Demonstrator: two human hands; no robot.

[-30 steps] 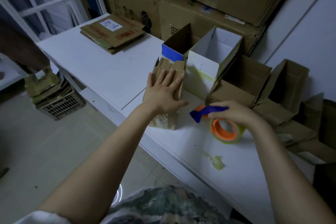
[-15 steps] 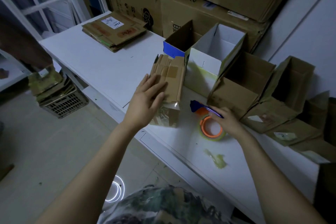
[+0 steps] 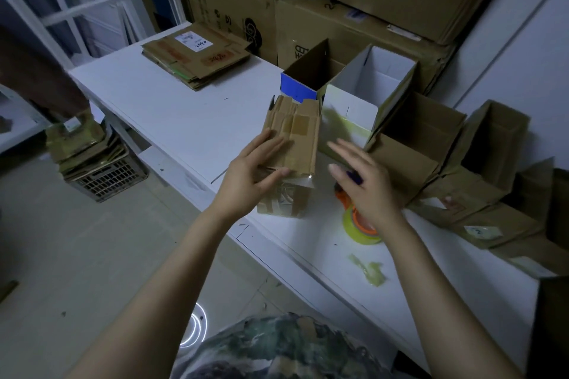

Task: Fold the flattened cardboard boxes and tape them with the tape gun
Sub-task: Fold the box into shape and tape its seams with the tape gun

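Seemingly small box (image 3: 292, 144) is taped: left grip (image 3: 249, 175) lies flat-fingered on it, mid tabletop (image 3: 172, 120); right grip (image 3: 366, 191) open, empty, above tape gun (image 3: 363, 231) just right of box. Next prob. lift box w/ both grips.

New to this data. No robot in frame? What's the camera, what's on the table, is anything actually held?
No robot here: a person works with bare hands, and every picture comes from one wide-angle camera worn on their head, looking down at them. On the white table stands a small taped brown cardboard box; the left hand rests on its top with straight fingers. The right hand is open over the blue-and-orange tape gun with its yellow-green roll, with no grip on it. At the far end lies a stack of flattened cardboard boxes; a row of open folded boxes lines the back.
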